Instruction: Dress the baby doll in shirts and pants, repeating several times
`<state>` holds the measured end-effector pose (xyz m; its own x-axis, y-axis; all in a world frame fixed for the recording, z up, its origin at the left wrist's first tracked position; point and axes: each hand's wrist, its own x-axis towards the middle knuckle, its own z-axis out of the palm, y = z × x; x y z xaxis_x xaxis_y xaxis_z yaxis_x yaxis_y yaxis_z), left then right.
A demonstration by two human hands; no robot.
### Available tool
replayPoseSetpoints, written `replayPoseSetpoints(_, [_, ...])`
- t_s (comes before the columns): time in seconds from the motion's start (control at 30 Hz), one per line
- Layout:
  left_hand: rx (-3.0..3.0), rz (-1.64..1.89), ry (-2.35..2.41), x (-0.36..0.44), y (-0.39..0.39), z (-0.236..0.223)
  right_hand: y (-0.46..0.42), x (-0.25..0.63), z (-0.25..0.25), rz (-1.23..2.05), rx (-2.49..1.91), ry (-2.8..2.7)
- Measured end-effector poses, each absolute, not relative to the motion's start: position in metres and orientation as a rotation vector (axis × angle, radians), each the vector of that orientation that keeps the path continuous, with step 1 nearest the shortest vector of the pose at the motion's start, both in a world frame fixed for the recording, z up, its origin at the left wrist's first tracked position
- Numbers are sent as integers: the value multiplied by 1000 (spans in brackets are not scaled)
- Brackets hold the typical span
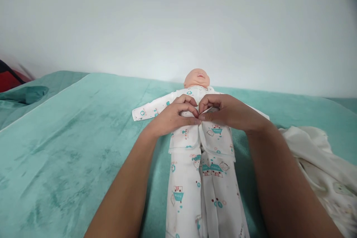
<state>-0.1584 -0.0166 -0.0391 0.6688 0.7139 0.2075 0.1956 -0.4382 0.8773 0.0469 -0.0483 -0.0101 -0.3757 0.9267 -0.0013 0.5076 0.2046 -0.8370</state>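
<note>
A baby doll (196, 78) lies on its back, its head toward the wall. It wears a white printed baby jacket (184, 137) and matching trousers (184, 189). Over the doll's chest, my left hand (181, 113) pinches the jacket's front edge between thumb and fingers. My right hand (220, 109) grips the opposite front edge, its fingertips almost meeting the left ones. Below the hands the two front edges hang slightly apart. Any fastener between my fingertips is hidden. One sleeve stretches out to the left; the other is partly covered by my right forearm.
A teal plush cover (69, 156) spreads under the doll. Crumpled white cloth (320, 156) lies at the right, beside my right forearm. A white wall (178, 26) rises behind the doll's head. A red and black object (9, 78) shows at the left edge.
</note>
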Motion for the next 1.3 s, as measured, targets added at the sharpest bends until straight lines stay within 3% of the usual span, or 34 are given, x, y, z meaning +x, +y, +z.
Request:
replayPoseSetpoints(0.37, [1953, 912, 770, -150, -19, -41, -39, 47, -31, 1123, -987, -1583])
replayPoseSetpoints(0.7, [2010, 1022, 1315, -121, -27, -39, -33, 30, -40, 784, -1111, -1425])
replayPoseSetpoints(0.87, [1915, 1030, 1508, -154, -11, -35, -27, 33, -42, 557, -1237, -1467])
replayPoseSetpoints(1.1, [1972, 855, 2218, -206, 11, -50, -12, 47, -58, 507, -1299, -1351])
replayPoseSetpoints(1.2, [2217, 961, 2098, -192, 7, -54, -14, 48, -58, 459, -1398, -1372])
replayPoseSetpoints(1.3, [2443, 1116, 1643, -174, 4, -58, -17, 49, -53, 410, -1489, -1473])
